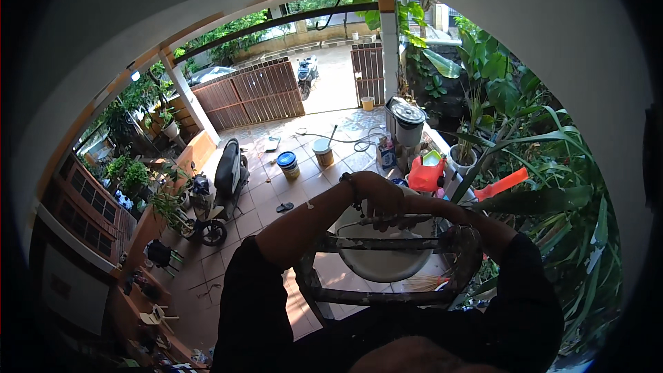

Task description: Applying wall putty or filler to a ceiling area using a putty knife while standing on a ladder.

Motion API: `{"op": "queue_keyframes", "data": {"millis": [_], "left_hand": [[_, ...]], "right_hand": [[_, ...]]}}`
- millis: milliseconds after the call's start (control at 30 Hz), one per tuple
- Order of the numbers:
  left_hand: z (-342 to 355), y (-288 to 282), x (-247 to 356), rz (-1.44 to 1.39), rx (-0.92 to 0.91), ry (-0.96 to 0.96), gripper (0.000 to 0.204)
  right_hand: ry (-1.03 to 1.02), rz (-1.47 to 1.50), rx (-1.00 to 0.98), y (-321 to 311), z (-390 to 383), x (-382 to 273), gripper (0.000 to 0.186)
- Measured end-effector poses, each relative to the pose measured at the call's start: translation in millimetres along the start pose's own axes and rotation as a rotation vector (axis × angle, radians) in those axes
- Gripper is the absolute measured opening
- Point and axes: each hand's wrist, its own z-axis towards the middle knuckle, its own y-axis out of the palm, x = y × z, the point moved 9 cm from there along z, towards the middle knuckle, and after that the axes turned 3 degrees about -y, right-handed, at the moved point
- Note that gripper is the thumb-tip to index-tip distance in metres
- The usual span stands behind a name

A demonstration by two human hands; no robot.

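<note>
Tiled floor (266,197), the broadest surface, extends outward to a brown slatted gate (255,93). A dark scooter (228,173) is parked to my left. Directly before me stands a dark frame (383,297) with crossbars; the round white basin (387,269) lies below my hands, its near part crossed by one bar. Beyond it, to the right, is a red container (425,176); farther left, a blue-lidded bucket (289,164) rests on the tiles. My left hand (380,197) and right hand (418,211) meet above the basin, fingers bent downward near a thin rod (356,224); whether either grip closes on it, I cannot tell.
</note>
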Motion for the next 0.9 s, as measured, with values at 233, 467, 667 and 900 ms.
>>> {"op": "queue_keyframes", "data": {"millis": [233,467,667,900], "left_hand": [[0.7,-5.6,-3.9,0.052,0.058,-0.019,0.024],[-5.2,-0.6,-3.1,-0.022,0.042,-0.060,0.022],[11.9,8.5,-8.7,-0.198,-0.122,0.078,0.019],[12.9,8.0,-7.3,-0.090,-0.138,0.136,0.023]], "right_hand": [[0.076,0.058,-0.045,-0.8,-4.2,-9.8,0.023],[0.122,0.037,-0.018,-28.2,-52.6,13.7,0.022],[-0.069,1.202,0.691,-106.6,-74.1,33.5,0.015],[-0.551,0.924,1.261,-246.9,-133.8,-71.2,0.015]]}}
